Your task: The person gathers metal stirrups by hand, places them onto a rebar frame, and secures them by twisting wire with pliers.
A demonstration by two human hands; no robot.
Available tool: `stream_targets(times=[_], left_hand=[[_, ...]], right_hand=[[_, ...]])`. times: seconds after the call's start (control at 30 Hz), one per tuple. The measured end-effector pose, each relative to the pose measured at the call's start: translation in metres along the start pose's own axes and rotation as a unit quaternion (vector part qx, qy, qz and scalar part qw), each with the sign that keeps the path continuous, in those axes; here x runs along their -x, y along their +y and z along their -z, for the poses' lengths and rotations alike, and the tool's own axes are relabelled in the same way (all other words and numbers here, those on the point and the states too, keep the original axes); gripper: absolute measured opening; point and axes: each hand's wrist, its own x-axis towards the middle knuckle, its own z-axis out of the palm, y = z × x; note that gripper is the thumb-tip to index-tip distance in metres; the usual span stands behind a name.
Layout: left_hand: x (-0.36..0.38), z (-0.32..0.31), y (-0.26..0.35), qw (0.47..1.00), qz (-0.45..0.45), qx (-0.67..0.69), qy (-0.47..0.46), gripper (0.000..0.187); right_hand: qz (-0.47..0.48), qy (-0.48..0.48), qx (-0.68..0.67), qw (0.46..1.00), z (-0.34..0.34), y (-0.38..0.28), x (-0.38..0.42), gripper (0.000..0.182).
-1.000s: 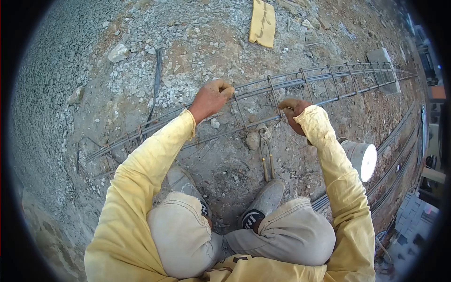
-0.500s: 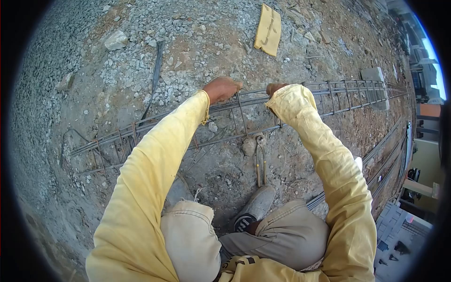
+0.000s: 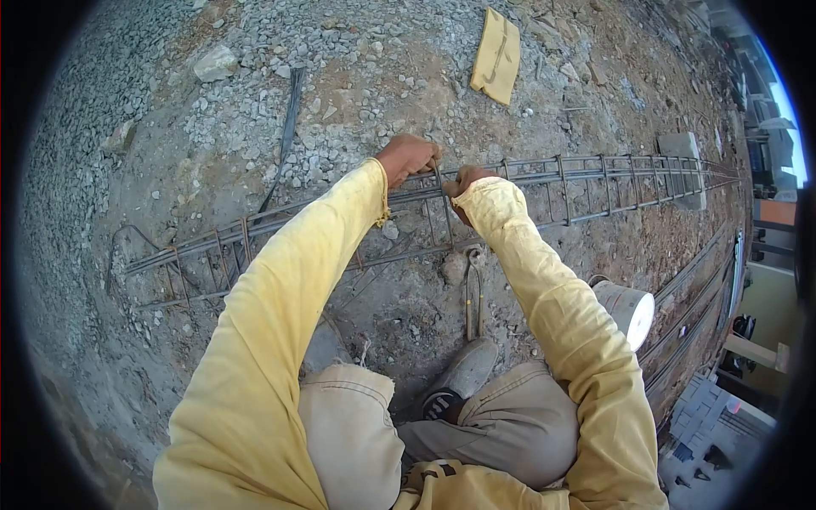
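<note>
A long rebar cage (image 3: 501,179) lies across the ground before me, made of steel bars with square stirrups. My left hand (image 3: 410,159) is closed at the upper bars, its fingertips at the top corner of one stirrup (image 3: 447,212). Just right of that stirrup, my right hand (image 3: 467,181) is closed with bent fingers against the same bars. Whatever lies between its fingers is hidden. Below the cage, a pair of end-cutting pincers (image 3: 473,293) rests on the dirt near my shoe (image 3: 469,370).
Beyond the cage lie a yellow flattened piece of sacking or paper (image 3: 496,59) and a dark bundle of wire (image 3: 291,123). A white bucket (image 3: 614,308) stands by my right forearm. A concrete block (image 3: 682,170) sits beneath the cage's far right part. Loose bars (image 3: 693,297) lie farther right.
My right hand has moved left along the cage, close to my left hand and the stirrup. The bucket has come into fuller view beside my right arm.
</note>
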Motion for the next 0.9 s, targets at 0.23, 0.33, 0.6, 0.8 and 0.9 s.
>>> stream_targets(times=[0.23,0.33,0.6,0.8,0.9], left_hand=[[0.023,0.009,0.014,0.986,0.037,0.161,-0.001,0.029],[0.028,0.014,0.013,0.985,0.006,0.171,-0.003,0.031],[0.044,0.022,-0.003,0.984,-0.159,0.079,-0.012,0.029],[0.092,0.025,-0.003,0.920,-0.290,-0.264,-0.005,0.026],[0.091,0.029,-0.021,0.869,-0.376,-0.321,0.006,0.025]], right_hand=[[-0.003,-0.049,0.018,0.999,-0.015,-0.001,-0.036,0.036],[-0.028,-0.066,0.062,0.996,-0.016,-0.007,-0.043,0.038],[0.010,-0.087,0.086,0.992,-0.013,-0.001,-0.051,0.040],[0.005,-0.087,0.055,0.995,-0.014,0.002,-0.049,0.043],[0.000,-0.096,0.038,0.995,-0.011,0.001,-0.044,0.045]])
